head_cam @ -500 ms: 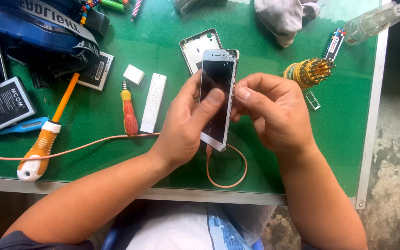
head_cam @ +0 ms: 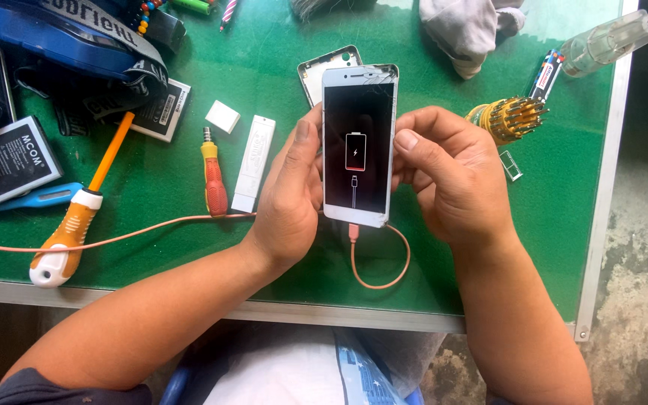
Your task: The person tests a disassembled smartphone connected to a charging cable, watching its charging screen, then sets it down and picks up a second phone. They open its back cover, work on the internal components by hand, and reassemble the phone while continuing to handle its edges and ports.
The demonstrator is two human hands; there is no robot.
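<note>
Two hands, left hand (head_cam: 290,199) and right hand (head_cam: 448,176), each grip a white smartphone (head_cam: 358,146), pink cable (head_cam: 380,262) attached, above the green tabletop (head_cam: 279,45).

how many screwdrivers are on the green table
2 in clear view: a large orange-handled screwdriver at the left, and a small red and yellow screwdriver beside the white stick. More may be hidden under the clutter at top left.
</note>
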